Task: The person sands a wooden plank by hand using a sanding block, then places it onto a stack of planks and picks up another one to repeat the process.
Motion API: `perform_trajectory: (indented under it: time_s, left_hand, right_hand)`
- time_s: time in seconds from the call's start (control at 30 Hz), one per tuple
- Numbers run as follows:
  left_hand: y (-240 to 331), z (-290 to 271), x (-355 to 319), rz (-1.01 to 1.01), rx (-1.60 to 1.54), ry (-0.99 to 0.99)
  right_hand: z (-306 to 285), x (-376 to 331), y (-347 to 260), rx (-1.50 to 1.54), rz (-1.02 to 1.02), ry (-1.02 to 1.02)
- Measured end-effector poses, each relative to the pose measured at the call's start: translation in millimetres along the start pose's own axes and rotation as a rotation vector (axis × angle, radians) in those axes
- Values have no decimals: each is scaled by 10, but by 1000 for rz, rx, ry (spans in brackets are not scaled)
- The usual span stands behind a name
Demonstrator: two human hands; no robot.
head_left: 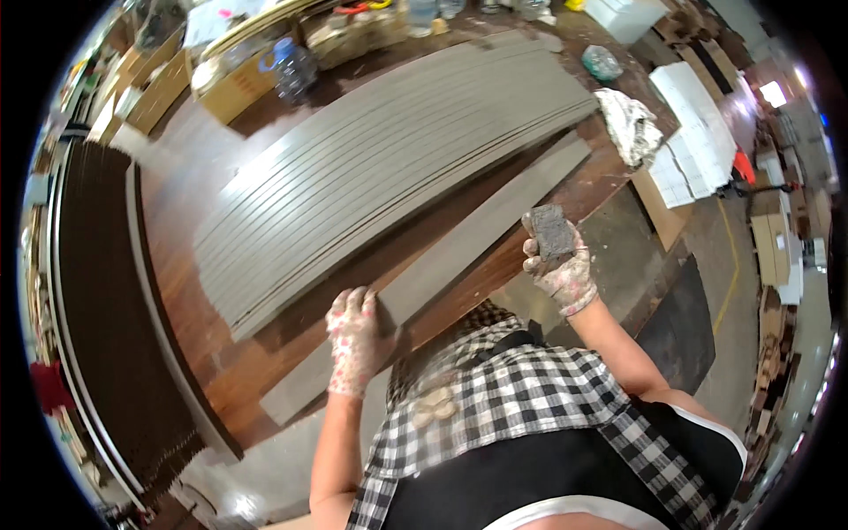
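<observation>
Currently, a grey strip (459,252) is lying aslant along the near side of the desk (208,353), running from near left to far right. The left hand (352,344) is resting across it toward its near end, fingers together; whether they are pinching it, I cannot tell. The right hand (567,276) is gripping a dark grey block (552,234) just off the desk's near edge. Beyond the strip, more grey strips (397,168) are lying side by side, and a white cloth (629,126) is lying at far right.
</observation>
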State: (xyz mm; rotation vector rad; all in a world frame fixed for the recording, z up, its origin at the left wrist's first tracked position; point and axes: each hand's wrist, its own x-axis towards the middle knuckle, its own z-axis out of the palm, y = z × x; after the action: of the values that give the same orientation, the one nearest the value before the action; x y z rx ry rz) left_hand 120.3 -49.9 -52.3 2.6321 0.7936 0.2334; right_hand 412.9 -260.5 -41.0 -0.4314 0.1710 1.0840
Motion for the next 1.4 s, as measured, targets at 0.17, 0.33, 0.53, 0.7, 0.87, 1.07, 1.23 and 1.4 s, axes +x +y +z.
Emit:
perform_trajectory:
  time_s: [0.17, 0.33, 0.53, 0.7, 0.87, 1.07, 1.23, 1.4]
  left_hand:
    - [-224, -309, -161, -89, 41, -14]
    - [-179, -320, -360, -95, 410, -37]
    - [404, -31, -567, -70, 251, -110]
    - [602, 217, -348, -18, 152, -32]
    - [417, 306, -418, 37, 222, -41]
    - [376, 280, -422, 41, 223, -12]
    - [381, 248, -441, 21, 241, -28]
    - [336, 352, -414, -6, 215, -36]
  right_hand:
    - [-101, 158, -367, 69, -119, 44]
    - [-88, 349, -926, 108, -232, 90]
    - [-101, 282, -1391, 27, -327, 83]
    - [-136, 280, -1948, -400, -597, 310]
    - [-23, 284, -2220, -1711, -577, 366]
    - [-1, 525, -2182, -2139, -432, 294]
    - [-31, 298, -2311, -2146, -272, 246]
    - [-94, 461, -2234, -2136, -413, 214]
